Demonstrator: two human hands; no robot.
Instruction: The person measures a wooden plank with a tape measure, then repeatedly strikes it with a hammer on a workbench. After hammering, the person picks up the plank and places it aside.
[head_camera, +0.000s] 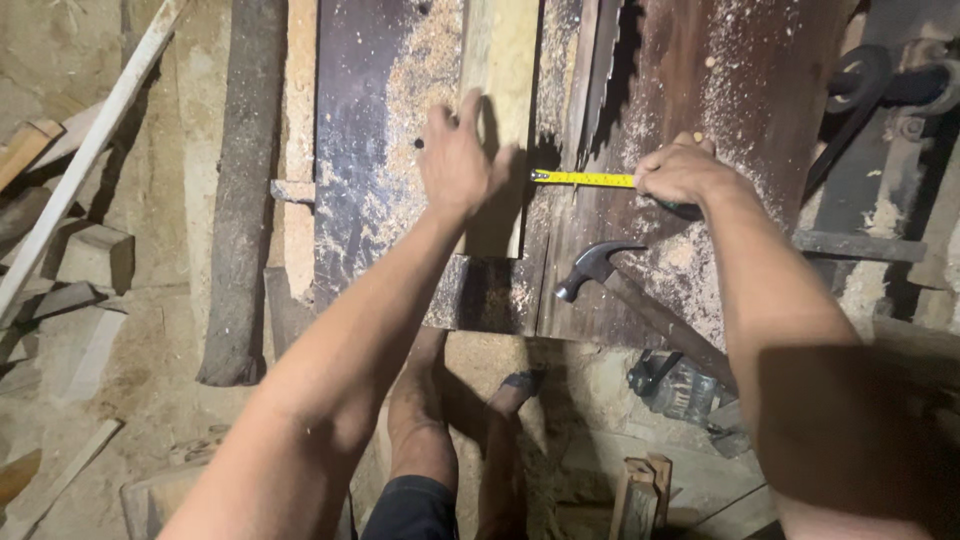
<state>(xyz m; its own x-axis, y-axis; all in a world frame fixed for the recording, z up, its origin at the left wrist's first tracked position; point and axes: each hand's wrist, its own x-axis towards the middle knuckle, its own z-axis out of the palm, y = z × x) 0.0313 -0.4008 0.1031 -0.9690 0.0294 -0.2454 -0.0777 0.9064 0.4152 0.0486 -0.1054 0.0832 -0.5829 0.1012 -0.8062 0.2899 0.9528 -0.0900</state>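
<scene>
left hand (458, 158) pressing flat, fingers spread, on a wooden board (500, 60), right hand (680, 172) clamping the yellow tape measure (583, 179), claw hammer (600, 268) lying on the sawdusty counter (370, 150)

Right hand (680, 172) closed over tape measure case, case hidden; only yellow tape (583, 179) shows. Left hand (455, 160) covers part of wooden plank (497, 60); plank cut off at top edge. Hammer (600, 268) handle end hidden behind right forearm. Saw blade (600, 70) cut off at top.
</scene>
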